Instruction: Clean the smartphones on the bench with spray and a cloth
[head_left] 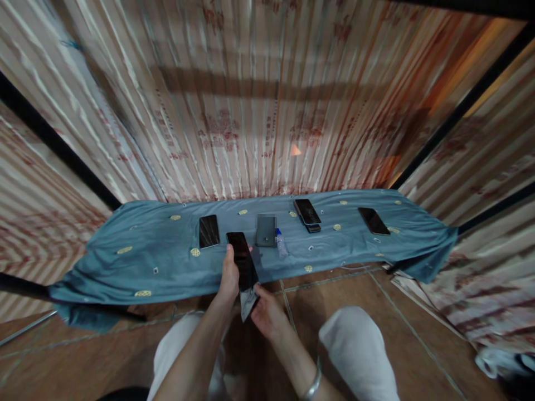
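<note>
**benchrat:** So what's going on with the hands here?

**screenfix_k:** Left hand (229, 274) is wrapped around a dark smartphone (242, 260), fingers closed along its edge, holding it tilted up just above the near hem of the blue-grey cloth (159, 262). My guess is that keeps the glass facing the person. Right hand (267, 314) sits below the phone's bottom end, fingertips pinched together on a thin greyish film or wipe (248, 303) hanging off that end. Can't tell which it is.

**benchrat:** And the stuff on the cloth?

**screenfix_k:** Another phone (209, 230) lies flat just left of the held one. A small grey box (266, 231) stands just right of it, contents not visible, with a little clear bottle (281, 243) touching or nearly touching its side. Further right, well apart, are a stacked pair of phones (308, 214) and a single phone (373, 221). Probably spread out so each stays reachable.
</note>
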### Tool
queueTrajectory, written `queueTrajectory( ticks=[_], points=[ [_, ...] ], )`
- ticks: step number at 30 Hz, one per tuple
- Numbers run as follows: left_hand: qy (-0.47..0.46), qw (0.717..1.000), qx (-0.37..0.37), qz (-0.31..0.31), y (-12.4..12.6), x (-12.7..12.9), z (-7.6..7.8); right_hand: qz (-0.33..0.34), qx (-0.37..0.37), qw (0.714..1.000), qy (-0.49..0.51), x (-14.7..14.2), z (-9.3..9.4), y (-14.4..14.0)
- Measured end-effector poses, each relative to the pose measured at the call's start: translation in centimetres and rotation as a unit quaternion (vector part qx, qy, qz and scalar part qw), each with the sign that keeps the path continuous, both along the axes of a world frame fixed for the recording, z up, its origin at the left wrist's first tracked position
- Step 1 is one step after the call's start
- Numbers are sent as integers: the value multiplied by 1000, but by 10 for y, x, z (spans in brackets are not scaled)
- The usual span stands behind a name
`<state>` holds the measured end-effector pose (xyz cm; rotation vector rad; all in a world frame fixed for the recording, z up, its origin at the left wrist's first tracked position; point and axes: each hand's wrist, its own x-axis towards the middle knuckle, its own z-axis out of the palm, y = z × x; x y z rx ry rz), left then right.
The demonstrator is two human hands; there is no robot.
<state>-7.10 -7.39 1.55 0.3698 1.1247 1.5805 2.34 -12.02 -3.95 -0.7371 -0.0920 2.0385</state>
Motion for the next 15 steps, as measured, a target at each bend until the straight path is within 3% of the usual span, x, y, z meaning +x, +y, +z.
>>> queueTrajectory(
  ticks=[8,12,15],
  points=[
    [-87,995,35,15,1,2,15,-22,18,999,-26,6,9,23],
    [-104,992,71,10,-1,-1,23,-28,67,996,-59,4,2,26],
    [-146,985,96,-7,-4,-9,26,-48,57,995,-73,6,-7,32]
  ],
)
